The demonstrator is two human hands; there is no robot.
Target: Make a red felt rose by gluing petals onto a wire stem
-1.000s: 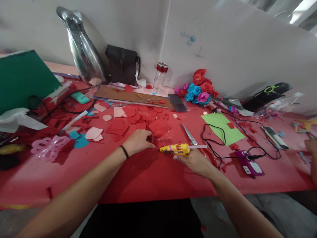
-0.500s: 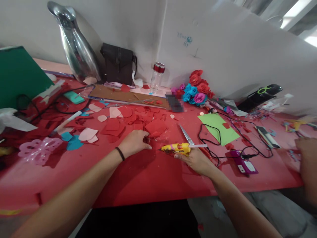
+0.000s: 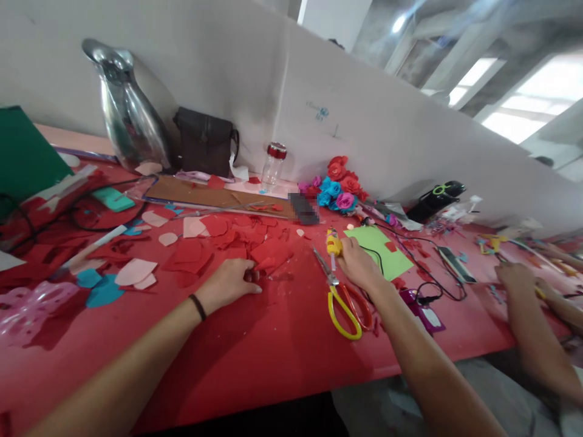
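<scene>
My right hand [image 3: 359,262] is wrapped around a yellow hot glue gun [image 3: 334,244], which points away from me beside a light green sheet [image 3: 396,255]. A pair of scissors [image 3: 342,306] with one yellow and one red handle lies open on the table, just left of my right wrist. My left hand [image 3: 230,284] rests low over the red tabletop with its fingers curled toward the thumb. What it holds, if anything, is hidden or blends with the red. Red paper pieces [image 3: 268,254] lie right beyond its fingertips.
Pink paper petals [image 3: 135,273] and blue ones [image 3: 104,290] lie to the left. Along the wall stand a steel jug [image 3: 130,115], a dark bag [image 3: 206,142], a glass jar [image 3: 273,167] and paper flowers [image 3: 339,188]. Cords run near a purple power strip [image 3: 426,312]. Another person's hand [image 3: 517,279] is at right.
My right hand has swung the glue gun away from my left hand, up toward the green sheet, uncovering the scissors. My left hand keeps its curled shape. The view has shifted right.
</scene>
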